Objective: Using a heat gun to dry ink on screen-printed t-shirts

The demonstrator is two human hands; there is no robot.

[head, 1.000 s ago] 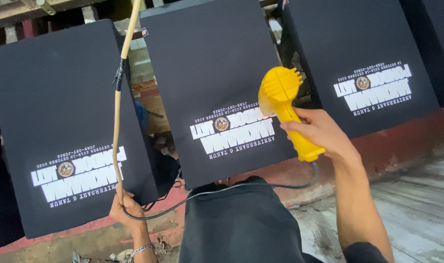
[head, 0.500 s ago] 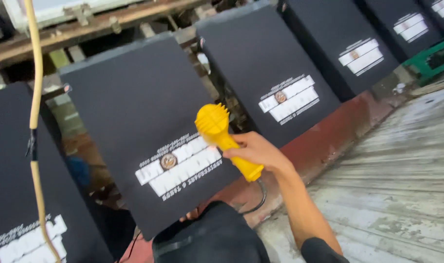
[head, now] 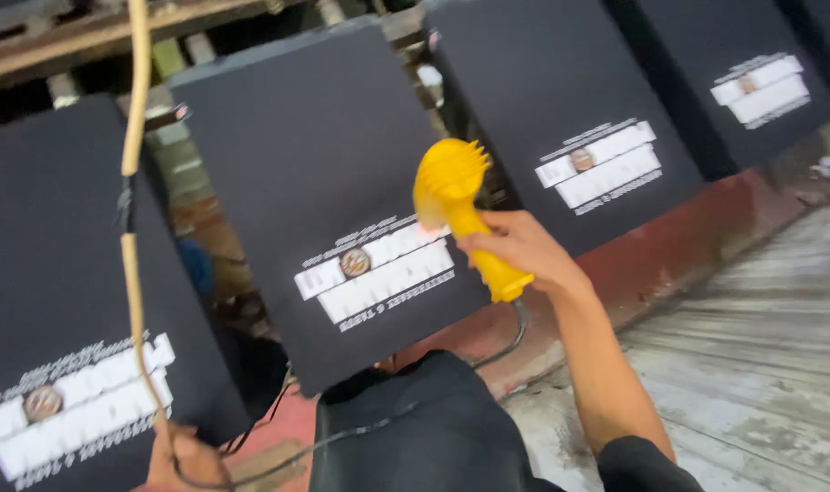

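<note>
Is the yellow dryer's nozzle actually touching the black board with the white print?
Cannot tell. In the head view the yellow dryer in the right hand overlaps the black board, hiding any gap.

Dim even daylight, soft shadows, slight motion blur throughout

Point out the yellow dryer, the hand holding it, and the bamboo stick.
yellow dryer (head: 450, 178), head view, on its nozzle head.
right hand (head: 522, 248), head view, on the knuckles.
bamboo stick (head: 133, 273), head view, on its lower shaft.

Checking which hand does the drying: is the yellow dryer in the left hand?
No, the right hand grips the yellow dryer by its handle; the left hand holds a cord.
</note>
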